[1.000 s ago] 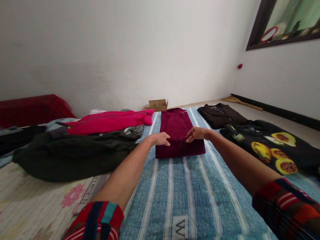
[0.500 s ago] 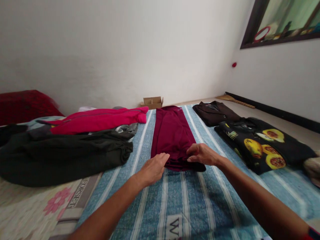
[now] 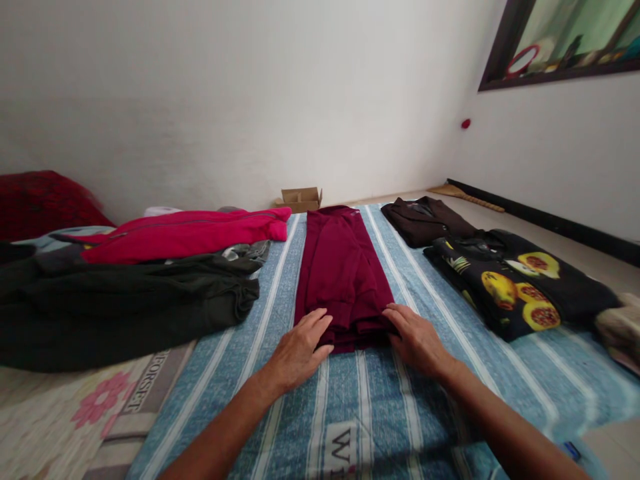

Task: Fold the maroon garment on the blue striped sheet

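Observation:
A maroon long-sleeved top [image 3: 343, 267] lies folded lengthwise on the blue striped sheet [image 3: 280, 433], one cuff near its front edge. My left hand [image 3: 303, 347] holds the near left corner, fingers on the cloth and thumb along the front edge. At the near right corner, my right hand [image 3: 417, 339] has its fingers over the edge; its thumb is mostly hidden. Between the hands, the front edge shows several layers of fabric.
To the left lie a dark green garment [image 3: 125, 307] and a pink zipped jacket [image 3: 190, 233]. On the right are a folded dark brown garment [image 3: 425, 220] and a black fruit-print garment [image 3: 500, 267]. A cardboard box [image 3: 300, 199] stands by the wall.
My right hand has moved outward to the top's near right corner, and my left hand has closed on the left corner. The front edge looks straighter, and the dark right corner is tucked in.

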`<state>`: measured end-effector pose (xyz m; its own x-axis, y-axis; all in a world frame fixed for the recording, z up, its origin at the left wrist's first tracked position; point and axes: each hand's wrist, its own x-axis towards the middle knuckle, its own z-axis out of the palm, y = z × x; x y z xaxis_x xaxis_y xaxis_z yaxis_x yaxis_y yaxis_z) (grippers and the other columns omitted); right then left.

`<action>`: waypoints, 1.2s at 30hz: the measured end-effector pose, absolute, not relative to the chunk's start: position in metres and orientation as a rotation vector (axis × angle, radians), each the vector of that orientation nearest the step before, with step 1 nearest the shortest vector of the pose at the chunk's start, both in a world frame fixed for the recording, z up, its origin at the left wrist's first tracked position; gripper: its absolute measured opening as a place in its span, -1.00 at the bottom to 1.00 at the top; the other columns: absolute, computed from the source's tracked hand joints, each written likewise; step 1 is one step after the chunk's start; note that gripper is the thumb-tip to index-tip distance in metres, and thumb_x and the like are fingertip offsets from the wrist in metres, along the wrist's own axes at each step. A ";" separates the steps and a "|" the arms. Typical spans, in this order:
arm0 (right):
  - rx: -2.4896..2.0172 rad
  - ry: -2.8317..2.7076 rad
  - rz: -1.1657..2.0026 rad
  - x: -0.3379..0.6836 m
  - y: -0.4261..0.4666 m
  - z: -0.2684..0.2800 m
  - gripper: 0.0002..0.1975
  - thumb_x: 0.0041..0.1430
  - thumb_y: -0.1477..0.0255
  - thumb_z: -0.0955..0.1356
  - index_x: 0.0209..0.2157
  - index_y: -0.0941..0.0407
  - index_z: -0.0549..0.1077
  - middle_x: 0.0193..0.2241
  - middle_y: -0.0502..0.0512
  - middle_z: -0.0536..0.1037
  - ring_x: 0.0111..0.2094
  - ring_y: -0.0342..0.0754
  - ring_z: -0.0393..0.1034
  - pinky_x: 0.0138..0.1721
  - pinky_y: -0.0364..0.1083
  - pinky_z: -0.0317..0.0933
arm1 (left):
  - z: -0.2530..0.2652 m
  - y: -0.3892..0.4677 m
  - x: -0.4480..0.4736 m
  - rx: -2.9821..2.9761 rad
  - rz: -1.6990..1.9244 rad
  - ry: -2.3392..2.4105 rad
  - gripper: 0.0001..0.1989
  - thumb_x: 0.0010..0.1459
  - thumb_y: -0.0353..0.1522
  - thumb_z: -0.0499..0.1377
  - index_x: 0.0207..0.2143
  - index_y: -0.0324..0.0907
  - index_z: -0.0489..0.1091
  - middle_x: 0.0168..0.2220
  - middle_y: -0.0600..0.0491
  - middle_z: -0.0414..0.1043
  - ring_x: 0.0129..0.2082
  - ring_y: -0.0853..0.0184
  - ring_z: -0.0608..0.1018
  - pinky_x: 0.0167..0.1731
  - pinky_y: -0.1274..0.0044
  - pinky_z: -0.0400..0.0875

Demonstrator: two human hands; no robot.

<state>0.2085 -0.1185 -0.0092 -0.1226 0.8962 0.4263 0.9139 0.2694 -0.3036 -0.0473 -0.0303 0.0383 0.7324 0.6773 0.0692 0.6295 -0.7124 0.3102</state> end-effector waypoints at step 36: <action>-2.256 -1.847 -0.193 0.191 -0.121 -0.012 -0.53 0.10 0.59 0.21 0.09 0.15 0.30 -0.31 0.14 0.56 -0.37 0.00 0.47 -0.39 -0.10 0.10 | 0.038 -0.051 0.029 2.911 0.260 0.896 -0.37 0.02 -0.50 0.11 0.17 -0.13 0.08 0.27 -0.10 -0.01 0.27 0.14 0.03 0.16 0.24 0.05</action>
<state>0.1910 -0.1210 -0.0117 0.2017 0.9500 0.2384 0.9788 -0.1863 -0.0855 0.0291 -0.0510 0.0380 0.8139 0.5646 0.1370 0.5502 -0.8248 0.1302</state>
